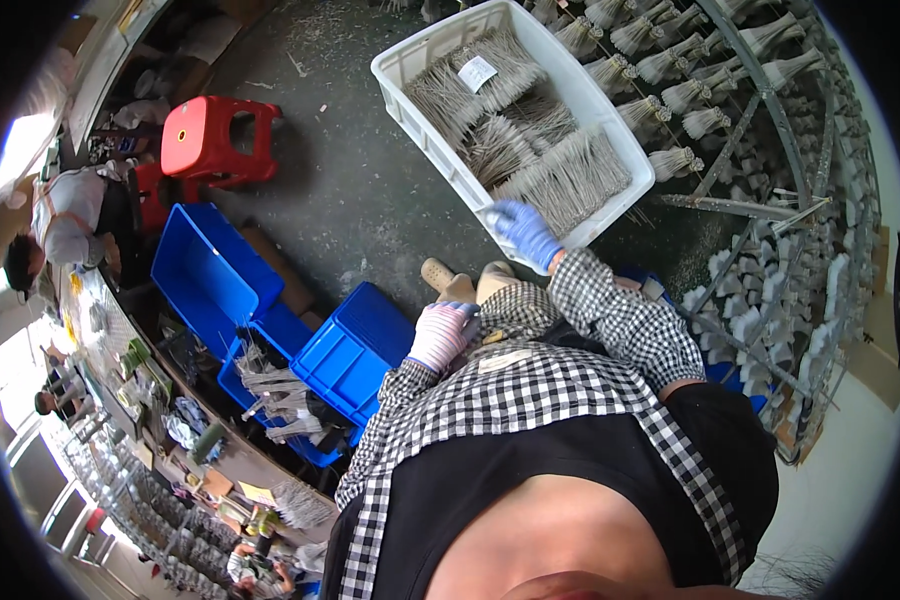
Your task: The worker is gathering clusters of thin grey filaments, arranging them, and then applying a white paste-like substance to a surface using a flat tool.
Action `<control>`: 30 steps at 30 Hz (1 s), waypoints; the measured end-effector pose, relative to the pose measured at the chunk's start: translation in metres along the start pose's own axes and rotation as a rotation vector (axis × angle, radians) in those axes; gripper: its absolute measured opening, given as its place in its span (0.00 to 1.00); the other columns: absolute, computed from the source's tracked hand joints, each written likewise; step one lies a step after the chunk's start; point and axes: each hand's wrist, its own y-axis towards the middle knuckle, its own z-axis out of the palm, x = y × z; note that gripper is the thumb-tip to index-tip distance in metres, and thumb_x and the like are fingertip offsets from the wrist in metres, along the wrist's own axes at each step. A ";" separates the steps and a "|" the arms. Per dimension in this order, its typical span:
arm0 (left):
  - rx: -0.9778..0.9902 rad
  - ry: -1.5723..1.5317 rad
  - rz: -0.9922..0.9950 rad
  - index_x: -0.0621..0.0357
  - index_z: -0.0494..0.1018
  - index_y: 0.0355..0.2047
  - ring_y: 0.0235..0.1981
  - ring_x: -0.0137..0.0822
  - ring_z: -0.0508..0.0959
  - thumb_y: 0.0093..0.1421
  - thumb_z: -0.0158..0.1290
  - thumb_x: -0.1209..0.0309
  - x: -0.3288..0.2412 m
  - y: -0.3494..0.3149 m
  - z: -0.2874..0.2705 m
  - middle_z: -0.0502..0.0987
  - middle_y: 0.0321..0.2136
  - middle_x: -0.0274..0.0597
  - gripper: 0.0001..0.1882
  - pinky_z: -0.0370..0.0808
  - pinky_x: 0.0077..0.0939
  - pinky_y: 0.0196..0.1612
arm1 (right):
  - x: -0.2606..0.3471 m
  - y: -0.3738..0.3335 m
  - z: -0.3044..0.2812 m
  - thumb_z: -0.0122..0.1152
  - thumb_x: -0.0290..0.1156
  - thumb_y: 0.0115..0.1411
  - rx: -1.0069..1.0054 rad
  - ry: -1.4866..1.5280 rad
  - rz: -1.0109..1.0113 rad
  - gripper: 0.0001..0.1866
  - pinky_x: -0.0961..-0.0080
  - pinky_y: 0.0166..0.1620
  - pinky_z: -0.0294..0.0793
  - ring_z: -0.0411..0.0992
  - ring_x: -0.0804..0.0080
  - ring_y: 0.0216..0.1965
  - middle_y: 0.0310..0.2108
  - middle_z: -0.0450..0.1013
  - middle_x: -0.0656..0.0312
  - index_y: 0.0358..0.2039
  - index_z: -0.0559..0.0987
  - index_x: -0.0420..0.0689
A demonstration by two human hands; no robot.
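A white plastic crate (pixel 610 215) holds several bundles of thin grey wire-like strands (pixel 570 180), with a white paper label (pixel 477 73) on top. My right hand (pixel 527 234), in a blue and white glove, is at the crate's near left corner, its fingers closed over the rim. My left hand (pixel 438 338), in a white glove with pinkish stripes, rests low against my checked apron (pixel 510 385). Its fingers lie loosely extended and no object shows in them.
Blue plastic bins (pixel 345 350) stand to my left, one with grey bundles (pixel 280 390). A red stool (pixel 205 140) is farther off. Racks of hanging white-tipped bundles (pixel 670 70) line the right. Another person (pixel 70 215) sits by a long cluttered workbench (pixel 135 380).
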 end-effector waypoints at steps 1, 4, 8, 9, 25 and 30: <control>0.037 -0.002 0.005 0.52 0.79 0.39 0.36 0.47 0.79 0.59 0.53 0.61 0.000 0.005 -0.012 0.80 0.30 0.45 0.13 0.73 0.42 0.42 | -0.008 0.021 -0.011 0.65 0.35 0.61 -0.075 -0.125 -0.240 0.15 0.76 0.48 0.74 0.74 0.75 0.41 0.38 0.79 0.64 0.47 0.79 0.44; 0.080 0.003 0.033 0.52 0.79 0.41 0.35 0.48 0.79 0.60 0.53 0.62 0.012 0.010 -0.022 0.79 0.31 0.48 0.13 0.74 0.43 0.42 | 0.012 0.058 -0.028 0.66 0.35 0.61 -0.241 -0.127 -0.248 0.16 0.77 0.47 0.74 0.74 0.75 0.40 0.38 0.78 0.63 0.46 0.77 0.43; 0.142 0.032 0.088 0.51 0.78 0.42 0.35 0.50 0.79 0.61 0.52 0.62 0.019 0.020 -0.042 0.79 0.30 0.49 0.13 0.74 0.45 0.40 | 0.041 0.104 -0.041 0.67 0.39 0.59 -0.356 -0.062 -0.362 0.20 0.74 0.48 0.74 0.75 0.72 0.42 0.40 0.78 0.61 0.48 0.75 0.43; 0.194 0.065 0.082 0.50 0.78 0.42 0.35 0.50 0.79 0.61 0.52 0.62 0.027 0.021 -0.048 0.79 0.30 0.50 0.12 0.74 0.45 0.39 | 0.049 0.120 -0.038 0.67 0.39 0.59 -0.358 -0.050 -0.359 0.20 0.74 0.48 0.74 0.75 0.72 0.42 0.40 0.78 0.61 0.48 0.75 0.43; 0.362 0.079 0.019 0.54 0.77 0.43 0.40 0.52 0.78 0.60 0.53 0.63 0.079 0.028 -0.152 0.79 0.35 0.51 0.14 0.73 0.45 0.46 | 0.046 0.177 -0.008 0.70 0.39 0.49 -0.761 -0.755 -0.142 0.17 0.58 0.51 0.70 0.72 0.56 0.48 0.38 0.76 0.56 0.39 0.79 0.50; 0.337 0.104 0.157 0.55 0.77 0.43 0.39 0.54 0.78 0.59 0.53 0.63 0.105 0.065 -0.174 0.79 0.34 0.53 0.14 0.74 0.47 0.44 | 0.035 0.158 -0.005 0.67 0.30 0.53 -0.772 -0.006 -0.221 0.10 0.72 0.43 0.73 0.73 0.72 0.36 0.30 0.76 0.64 0.37 0.78 0.46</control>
